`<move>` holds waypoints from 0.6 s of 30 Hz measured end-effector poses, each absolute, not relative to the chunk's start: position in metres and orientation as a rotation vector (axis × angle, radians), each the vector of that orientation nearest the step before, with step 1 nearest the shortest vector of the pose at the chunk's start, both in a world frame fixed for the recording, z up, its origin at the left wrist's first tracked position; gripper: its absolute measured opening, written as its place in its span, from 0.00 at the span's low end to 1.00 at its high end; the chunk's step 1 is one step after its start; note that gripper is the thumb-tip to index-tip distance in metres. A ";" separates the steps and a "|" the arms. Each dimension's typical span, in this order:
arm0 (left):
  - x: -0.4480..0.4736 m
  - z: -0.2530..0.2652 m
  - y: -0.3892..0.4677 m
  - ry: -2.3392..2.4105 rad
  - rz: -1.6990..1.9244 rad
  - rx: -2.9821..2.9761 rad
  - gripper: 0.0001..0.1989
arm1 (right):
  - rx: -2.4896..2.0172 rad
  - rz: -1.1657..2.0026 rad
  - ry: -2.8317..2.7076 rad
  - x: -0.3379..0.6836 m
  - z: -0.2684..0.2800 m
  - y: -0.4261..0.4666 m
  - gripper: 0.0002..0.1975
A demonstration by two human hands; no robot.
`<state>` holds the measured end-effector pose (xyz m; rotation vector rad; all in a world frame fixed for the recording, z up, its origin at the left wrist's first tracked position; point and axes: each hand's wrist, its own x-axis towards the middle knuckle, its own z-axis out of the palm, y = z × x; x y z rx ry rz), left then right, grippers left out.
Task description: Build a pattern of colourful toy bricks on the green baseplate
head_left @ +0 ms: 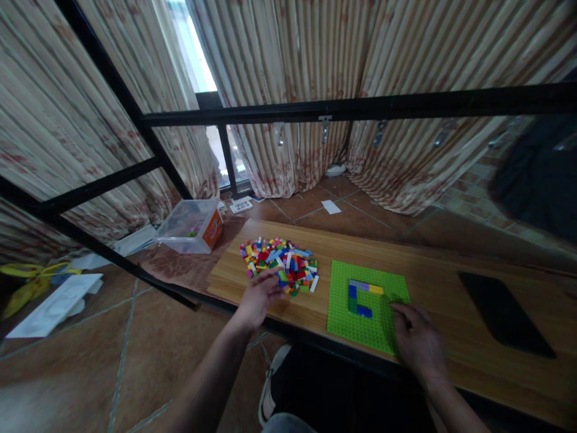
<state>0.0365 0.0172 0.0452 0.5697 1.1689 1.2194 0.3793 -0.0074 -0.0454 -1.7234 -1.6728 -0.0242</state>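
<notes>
On the wooden bench top lies a heap of loose toy building bricks [300,264] in many colours. My left hand [259,294] is at the near left edge of this heap, its fingers stretched loosely over the bricks and no brick plainly gripped. To the right lies a green studded baseplate [338,325]. Blue, green, lilac and yellow bricks [353,297] on it form a C-like outline, open toward the right. My right hand [419,337] rests over the plate's right edge with curled fingers; whatever is between the fingertips, if anything, is hidden.
A clear plastic box [189,225] with an orange label and a few bricks inside stands beyond the heap at left. A dark flat slab [505,313] lies at the right of the bench top [451,300]. A black metal rail [351,111] crosses before the curtains.
</notes>
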 end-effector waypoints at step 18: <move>0.117 0.041 -0.088 1.007 1.124 0.485 0.20 | -1.449 1.056 -1.527 0.260 0.038 -0.079 0.19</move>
